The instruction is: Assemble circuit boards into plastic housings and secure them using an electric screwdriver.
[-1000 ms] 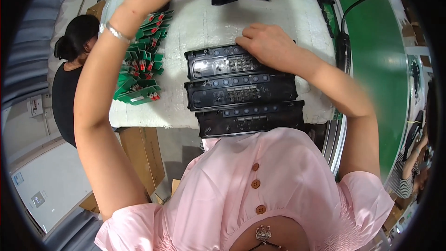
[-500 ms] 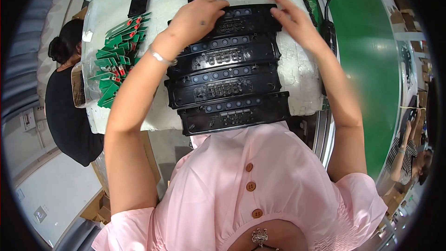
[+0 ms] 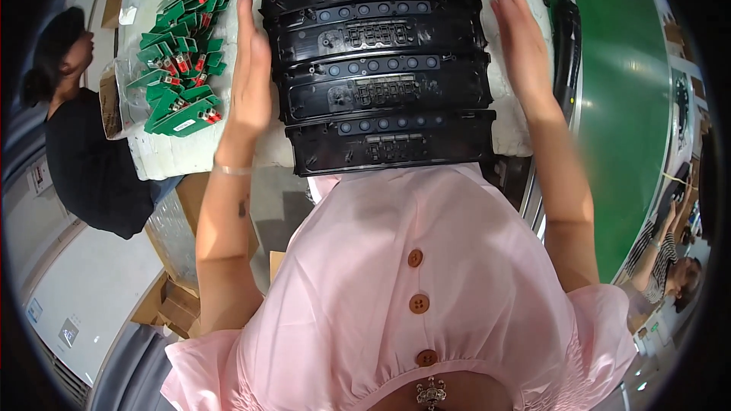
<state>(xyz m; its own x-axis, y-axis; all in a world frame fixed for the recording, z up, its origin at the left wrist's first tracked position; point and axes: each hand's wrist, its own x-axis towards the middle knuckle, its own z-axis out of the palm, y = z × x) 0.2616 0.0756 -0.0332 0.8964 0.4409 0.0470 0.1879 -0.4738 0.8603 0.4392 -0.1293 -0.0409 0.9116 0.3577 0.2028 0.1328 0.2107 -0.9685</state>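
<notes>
Several black curved plastic panels (image 3: 320, 148) lie in a row, one behind another, in front of me. Each has a line of round grey buttons and a raised pattern of digit-shaped openings. My left hand (image 3: 250, 72) is upright beside the left ends of the middle panels, its fingers straight and holding nothing. On the other side, my right hand (image 3: 523, 42) stands just off the right ends, also with stretched fingers and nothing in it. A small gap seems to separate each hand from the panels.
Left of my left hand lies a heap of green circuit boards (image 3: 183, 99) with red parts, on the white foam surface (image 3: 266, 146). A black cable (image 3: 567, 46) runs along the right edge. A person in black (image 3: 95, 160) sits at the left; another person (image 3: 662, 278) is far right.
Both hands have come away from the farthest panel. They are now at the left and right sides of the row. The panels and boards appear higher in the picture as the view shifted.
</notes>
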